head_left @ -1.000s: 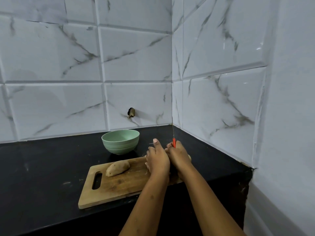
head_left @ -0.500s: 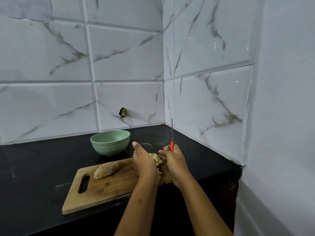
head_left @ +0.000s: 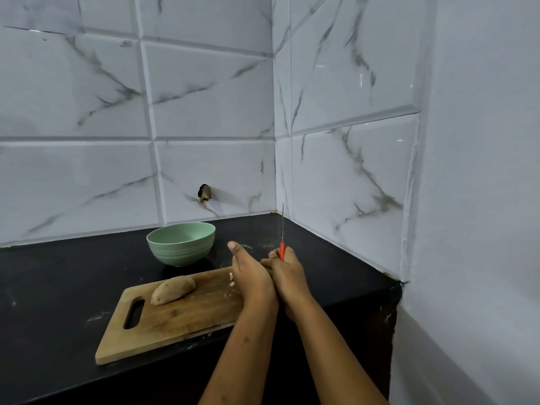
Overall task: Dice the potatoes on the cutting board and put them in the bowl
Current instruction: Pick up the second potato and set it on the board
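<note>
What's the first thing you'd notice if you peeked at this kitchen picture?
Probably the knife, its thin blade sticking straight up from an orange handle gripped in the right hand, pressed close beside the left hand over the right end of the wooden cutting board. Next, the pale green bowl on the black counter just behind the board, and one whole potato lying on the board.

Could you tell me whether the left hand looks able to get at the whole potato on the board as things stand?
Probably yes: the potato lies bare just left of the left hand, nothing between them, though that hand seems cupped around diced pieces.
</note>
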